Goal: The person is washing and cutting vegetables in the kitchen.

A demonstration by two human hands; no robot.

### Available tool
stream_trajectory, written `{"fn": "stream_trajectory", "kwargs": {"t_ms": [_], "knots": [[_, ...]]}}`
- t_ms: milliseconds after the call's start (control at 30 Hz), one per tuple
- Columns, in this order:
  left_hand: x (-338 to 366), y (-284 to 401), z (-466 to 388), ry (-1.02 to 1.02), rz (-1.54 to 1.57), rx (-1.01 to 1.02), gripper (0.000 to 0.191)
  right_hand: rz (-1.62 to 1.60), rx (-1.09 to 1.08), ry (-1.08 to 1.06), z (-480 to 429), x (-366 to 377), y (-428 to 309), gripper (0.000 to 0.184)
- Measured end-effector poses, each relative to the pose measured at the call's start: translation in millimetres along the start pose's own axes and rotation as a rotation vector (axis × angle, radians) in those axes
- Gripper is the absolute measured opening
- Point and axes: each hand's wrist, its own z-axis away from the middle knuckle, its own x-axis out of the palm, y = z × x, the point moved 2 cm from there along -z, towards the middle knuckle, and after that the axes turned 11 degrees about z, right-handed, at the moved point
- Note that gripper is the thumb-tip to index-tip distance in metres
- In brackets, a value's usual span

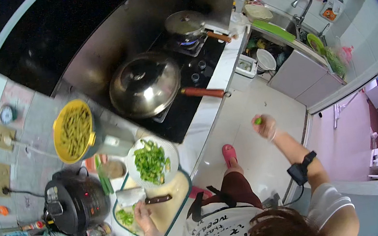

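My left hand [144, 218], in a clear glove, is over the cutting board [168, 212], next to a small heap of chopped green vegetable [125, 217]. Whether its fingers hold anything is unclear. Just beyond the fingertips lies a cleaver, its broad blade [131, 197] to the left and its dark handle [158, 199] to the right. A white ribbed plate [173, 155] piled with cut greens [149, 160] overlaps the board's far edge. Out to the right, above the floor, my gloved right hand [265, 127] is closed around a small green piece of vegetable [258, 121].
A lidded wok [145, 86] sits on the gas stove, its red handle [203, 92] reaching past the counter edge. Behind it, a lidded pan [185, 22] stands over a blue flame. A yellow colander [57, 137] of green pods and a black electric cooker [77, 204] stand left.
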Motion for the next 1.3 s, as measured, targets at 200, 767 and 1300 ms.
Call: {"fn": "stream_trajectory", "kwargs": {"t_ms": [200,767,1300], "knots": [[55.1,28.0,33.2,0.302,-0.054,-0.001,0.03,0.328,-0.447,0.112,-78.3,83.0,-230.9,0.02],[153.3,22.2,91.2,0.463,-0.126,0.144,0.029,0.522,-0.343,-0.049,-182.5,-97.1,-194.4,0.029],[144.7,6.0,34.3,-0.117,-0.124,0.251,0.024,0.28,-0.002,0.63,12.4,-239.8,-33.7,0.015]]}}
